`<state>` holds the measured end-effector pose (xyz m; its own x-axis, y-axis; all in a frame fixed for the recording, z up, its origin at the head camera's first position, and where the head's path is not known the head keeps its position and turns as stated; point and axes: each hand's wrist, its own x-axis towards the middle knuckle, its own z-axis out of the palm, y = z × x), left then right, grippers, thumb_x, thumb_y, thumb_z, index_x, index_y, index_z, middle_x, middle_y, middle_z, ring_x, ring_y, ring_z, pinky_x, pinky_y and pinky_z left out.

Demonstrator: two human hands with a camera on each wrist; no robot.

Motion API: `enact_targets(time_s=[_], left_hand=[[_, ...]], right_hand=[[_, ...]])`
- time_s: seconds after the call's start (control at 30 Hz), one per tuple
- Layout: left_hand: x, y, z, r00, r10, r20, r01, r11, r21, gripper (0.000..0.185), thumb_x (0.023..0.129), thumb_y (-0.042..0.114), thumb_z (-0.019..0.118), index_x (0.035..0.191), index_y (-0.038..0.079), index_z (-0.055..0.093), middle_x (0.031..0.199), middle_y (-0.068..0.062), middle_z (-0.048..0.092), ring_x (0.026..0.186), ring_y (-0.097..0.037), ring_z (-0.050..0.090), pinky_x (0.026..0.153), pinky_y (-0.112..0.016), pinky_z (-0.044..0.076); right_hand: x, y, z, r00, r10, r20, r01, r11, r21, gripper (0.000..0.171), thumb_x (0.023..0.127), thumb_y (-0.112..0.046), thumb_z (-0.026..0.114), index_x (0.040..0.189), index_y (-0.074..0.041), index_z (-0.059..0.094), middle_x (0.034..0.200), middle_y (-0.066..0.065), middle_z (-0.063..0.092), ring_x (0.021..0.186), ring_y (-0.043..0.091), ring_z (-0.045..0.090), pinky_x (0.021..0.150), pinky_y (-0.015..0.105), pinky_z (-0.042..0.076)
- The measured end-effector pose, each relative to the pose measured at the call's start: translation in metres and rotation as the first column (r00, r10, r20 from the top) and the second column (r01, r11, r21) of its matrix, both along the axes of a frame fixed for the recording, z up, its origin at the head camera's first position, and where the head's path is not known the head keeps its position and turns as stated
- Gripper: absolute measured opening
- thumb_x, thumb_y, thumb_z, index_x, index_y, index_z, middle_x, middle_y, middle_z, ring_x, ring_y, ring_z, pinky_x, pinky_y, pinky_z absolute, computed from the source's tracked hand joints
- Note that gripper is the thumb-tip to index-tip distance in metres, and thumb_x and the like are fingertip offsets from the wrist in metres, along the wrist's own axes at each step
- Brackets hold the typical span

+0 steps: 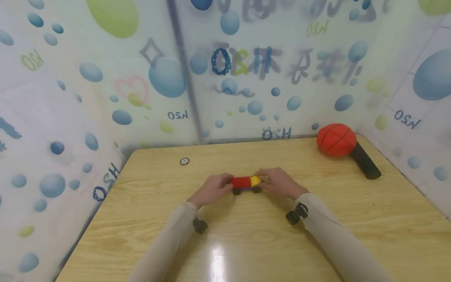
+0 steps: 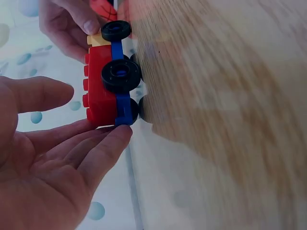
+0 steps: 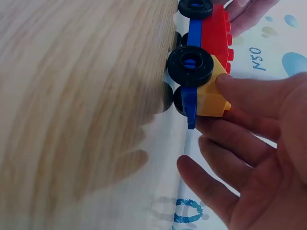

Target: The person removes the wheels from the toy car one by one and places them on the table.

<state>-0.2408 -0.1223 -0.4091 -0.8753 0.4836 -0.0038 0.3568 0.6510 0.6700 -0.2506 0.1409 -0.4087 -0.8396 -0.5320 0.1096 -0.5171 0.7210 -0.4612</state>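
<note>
A small toy truck (image 1: 241,183) made of building bricks stands on its black wheels at the middle of the table. Its red brick (image 2: 102,86) and yellow brick (image 3: 211,98) sit on a blue wheeled base (image 3: 190,105). At the red end is my left hand (image 1: 213,189); its fairly straight fingers (image 2: 108,151) touch the end of the truck, while the thumb stands apart from it. My right hand (image 1: 280,183) pinches the yellow end, thumb (image 3: 249,93) on the near side and a finger behind the brick. The other right fingers are spread.
A red ball-shaped thing with basketball lines (image 1: 336,140) and a black handle-like piece (image 1: 366,161) lie at the back right of the wooden table (image 1: 148,219). A small round disc (image 1: 184,161) lies at the back left. Patterned walls (image 1: 148,117) stand behind and beside the table.
</note>
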Motion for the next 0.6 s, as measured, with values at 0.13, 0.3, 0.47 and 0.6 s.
enact_targets(time_s=[0.13, 0.3, 0.47, 0.6], left_hand=[[0.000, 0.002, 0.003, 0.999, -0.011, -0.042, 0.010, 1.000, -0.020, 0.042, 0.100, 0.015, 0.058, 0.137, -0.004, 0.055, 0.136, -0.021, 0.063, 0.123, -0.035, 0.064, 0.104, -0.047, 0.052], [-0.001, 0.007, 0.006, 0.995, -0.022, -0.102, 0.014, 0.997, -0.079, 0.043, 0.098, 0.016, 0.060, 0.137, -0.002, 0.056, 0.133, -0.019, 0.066, 0.113, -0.032, 0.069, 0.097, -0.044, 0.057], [-0.002, 0.018, 0.012, 0.986, -0.043, -0.160, 0.017, 0.988, -0.157, 0.048, 0.096, 0.020, 0.066, 0.138, 0.001, 0.055, 0.121, -0.014, 0.072, 0.081, -0.014, 0.061, 0.078, -0.030, 0.054], [-0.003, 0.028, 0.017, 0.981, -0.078, -0.179, 0.051, 0.987, -0.151, 0.050, 0.095, 0.023, 0.068, 0.138, 0.000, 0.055, 0.122, -0.015, 0.071, 0.083, -0.014, 0.061, 0.079, -0.030, 0.053]], right_hand=[[-0.004, 0.000, 0.000, 1.000, 0.007, -0.029, -0.007, 1.000, -0.002, 0.029, 0.093, -0.012, 0.069, 0.121, -0.007, 0.068, 0.116, 0.012, 0.074, 0.101, 0.024, 0.069, 0.091, 0.045, 0.056], [-0.008, 0.000, 0.006, 0.997, 0.045, -0.070, -0.042, 0.999, 0.033, 0.028, 0.094, -0.012, 0.066, 0.120, -0.006, 0.068, 0.113, 0.013, 0.075, 0.094, 0.023, 0.070, 0.084, 0.042, 0.057], [-0.011, -0.003, 0.023, 0.991, 0.114, -0.065, -0.107, 0.989, 0.100, 0.028, 0.096, -0.014, 0.066, 0.122, -0.004, 0.068, 0.116, 0.012, 0.075, 0.100, 0.025, 0.071, 0.090, 0.043, 0.057], [-0.014, -0.004, 0.038, 0.976, 0.198, -0.085, -0.183, 0.970, 0.161, 0.027, 0.096, -0.016, 0.067, 0.119, -0.004, 0.069, 0.114, 0.010, 0.075, 0.102, 0.026, 0.072, 0.092, 0.043, 0.057]])
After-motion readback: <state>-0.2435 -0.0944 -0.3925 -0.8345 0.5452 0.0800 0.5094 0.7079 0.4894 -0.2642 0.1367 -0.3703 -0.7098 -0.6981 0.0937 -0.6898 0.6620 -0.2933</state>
